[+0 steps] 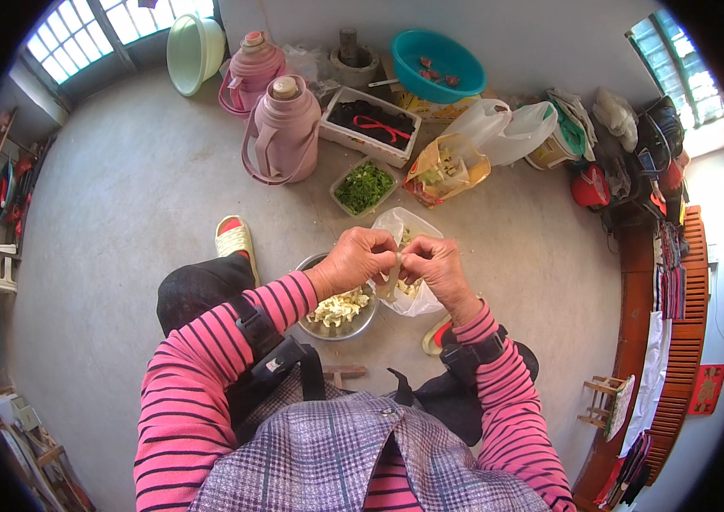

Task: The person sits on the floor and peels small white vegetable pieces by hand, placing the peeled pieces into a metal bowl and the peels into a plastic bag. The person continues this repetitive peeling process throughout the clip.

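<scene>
My left hand (355, 257) and my right hand (439, 265) meet in front of me, fingertips pinched together on a pale, limp piece of food (391, 287), possibly mushroom. It hangs down from between my fingers. Beneath them lies a white plastic bag (425, 306) with more pale pieces in it, partly hidden by my hands. To the left a stainless steel bowl (330, 334) stands on the floor, holding torn cream-coloured pieces (340, 308). My left forearm covers part of that bowl.
Beyond my hands stand a tub of chopped greens (365, 187), an open yellow bag of scraps (448, 169) and a white foam box (368, 144). Farther back are two pink thermos flasks (286, 134), a stone mortar (354, 67) and a teal basin (439, 67) with meat-like pieces inside.
</scene>
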